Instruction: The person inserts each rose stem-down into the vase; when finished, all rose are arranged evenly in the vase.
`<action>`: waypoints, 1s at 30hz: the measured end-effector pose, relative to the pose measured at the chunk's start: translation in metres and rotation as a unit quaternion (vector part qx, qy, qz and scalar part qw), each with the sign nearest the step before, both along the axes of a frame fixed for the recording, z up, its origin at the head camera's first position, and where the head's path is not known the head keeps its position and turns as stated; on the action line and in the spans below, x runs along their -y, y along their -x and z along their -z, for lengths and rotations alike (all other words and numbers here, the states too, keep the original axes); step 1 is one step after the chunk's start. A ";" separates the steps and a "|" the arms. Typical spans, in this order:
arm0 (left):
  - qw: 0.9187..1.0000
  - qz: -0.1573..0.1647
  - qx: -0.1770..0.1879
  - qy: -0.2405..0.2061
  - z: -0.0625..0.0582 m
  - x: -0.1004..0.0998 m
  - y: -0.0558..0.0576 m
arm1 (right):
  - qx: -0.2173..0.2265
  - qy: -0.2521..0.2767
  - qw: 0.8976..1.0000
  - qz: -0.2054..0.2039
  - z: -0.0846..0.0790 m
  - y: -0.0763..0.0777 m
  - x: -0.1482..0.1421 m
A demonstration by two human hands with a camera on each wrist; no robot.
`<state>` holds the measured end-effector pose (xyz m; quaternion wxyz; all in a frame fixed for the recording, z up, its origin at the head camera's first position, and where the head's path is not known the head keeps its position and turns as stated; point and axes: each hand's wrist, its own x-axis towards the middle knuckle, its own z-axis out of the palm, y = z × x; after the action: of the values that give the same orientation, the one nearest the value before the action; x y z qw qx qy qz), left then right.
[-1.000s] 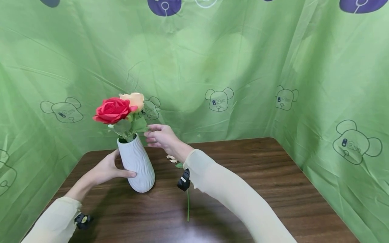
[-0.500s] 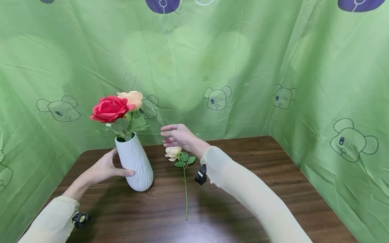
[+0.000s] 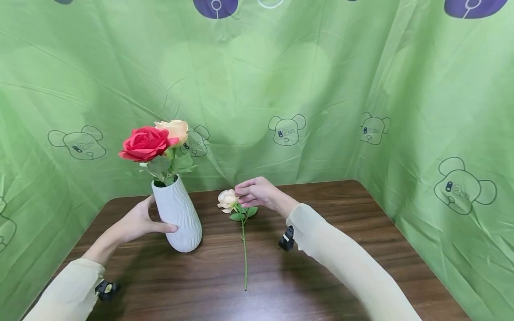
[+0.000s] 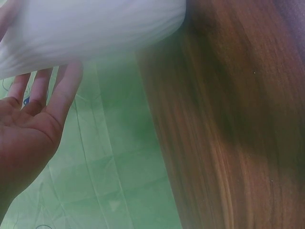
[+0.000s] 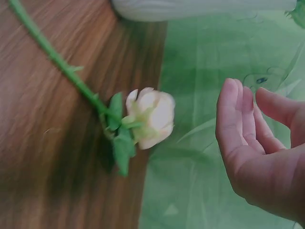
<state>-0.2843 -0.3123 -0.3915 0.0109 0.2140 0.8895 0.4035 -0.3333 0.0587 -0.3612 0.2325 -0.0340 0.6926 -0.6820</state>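
A white ribbed vase (image 3: 180,218) stands at the left of the table, holding a red rose (image 3: 145,145) and a peach rose (image 3: 176,130). My left hand (image 3: 138,221) grips the vase, thumb across its front and fingers round the back. In the left wrist view, fingers (image 4: 66,88) reach round the vase's pale side (image 4: 105,33). Another cream rose (image 3: 227,200) lies on the table, its green stem towards me. Just above its leaves hovers my right hand (image 3: 259,192), fingers slightly bent; the right wrist view shows this hand (image 5: 257,143) apart from the flower, holding nothing.
Dark wood-grain table (image 3: 333,214) spreads under everything. Green curtain (image 3: 241,89) with printed bear outlines encloses its back and both sides. A black wrist device (image 3: 287,238) sits on the right sleeve, and another black device (image 3: 106,290) on the left.
My right hand has moved right and down, away from the leaves at the vase, to above the lying rose. My left hand keeps its grip on the vase.
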 end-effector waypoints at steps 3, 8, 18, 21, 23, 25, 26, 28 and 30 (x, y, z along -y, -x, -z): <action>1.000 0.004 0.002 -0.004 0.001 0.001 0.001 | -0.001 -0.006 1.000 0.002 0.014 0.002 -0.006; 1.000 0.007 0.001 -0.011 -0.002 0.000 -0.001 | -0.007 -0.015 1.000 0.005 0.042 0.004 -0.011; 0.999 0.011 0.012 -0.029 -0.001 -0.001 -0.003 | -0.027 -0.035 0.998 0.048 0.077 0.001 -0.003; 0.999 0.012 0.010 -0.028 0.000 -0.001 -0.002 | -0.039 -0.046 0.996 0.062 0.082 0.001 0.001; 1.000 0.011 0.008 -0.027 0.000 -0.001 -0.003 | -0.045 -0.053 0.995 0.067 0.083 0.001 0.004; 1.000 0.012 0.005 -0.024 -0.001 -0.001 -0.003 | -0.049 -0.057 0.995 0.071 0.084 0.001 0.006; 1.000 0.011 0.005 -0.022 -0.002 -0.001 -0.003 | -0.051 -0.058 0.994 0.073 0.085 0.001 0.007; 1.000 0.010 0.004 -0.020 -0.002 -0.002 -0.004 | -0.058 -0.060 0.994 0.075 0.085 0.000 0.008; 1.000 0.010 0.003 -0.018 -0.003 -0.001 -0.004 | -0.063 -0.061 0.993 0.080 0.087 -0.001 0.010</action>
<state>-0.2801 -0.3112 -0.3889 0.0138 0.2219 0.8798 0.4201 -0.3326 0.0489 -0.4478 0.1345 -0.0074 0.7468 -0.6512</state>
